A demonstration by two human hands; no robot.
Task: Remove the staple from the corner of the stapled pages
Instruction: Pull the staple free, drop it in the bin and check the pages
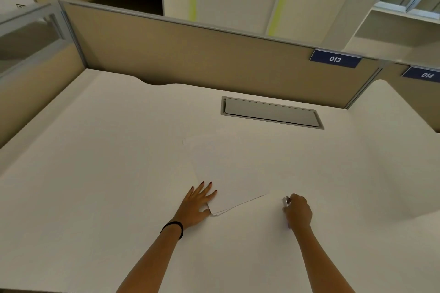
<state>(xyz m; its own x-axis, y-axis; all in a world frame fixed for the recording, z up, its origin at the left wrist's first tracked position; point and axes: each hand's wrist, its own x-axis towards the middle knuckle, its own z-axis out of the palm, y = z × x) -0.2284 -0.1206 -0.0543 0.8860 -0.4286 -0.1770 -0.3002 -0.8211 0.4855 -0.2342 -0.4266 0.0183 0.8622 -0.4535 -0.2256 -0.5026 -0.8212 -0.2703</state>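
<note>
A thin stack of white pages (234, 188) lies on the white desk (119, 173), hard to tell from the desktop. My left hand (198, 204) rests flat on the stack's near left corner, fingers spread, thumb at the edge. To the right of the pages, my right hand (297, 211) is closed around a small silvery metal tool (286, 202), whose tip sticks out toward the paper. The staple itself is too small to see.
A grey cable-tray flap (271, 113) is set into the desk at the back. A tan partition (190, 54) with blue labels 013 (335, 59) and 014 (426, 75) walls off the far edge. Another partition stands on the left.
</note>
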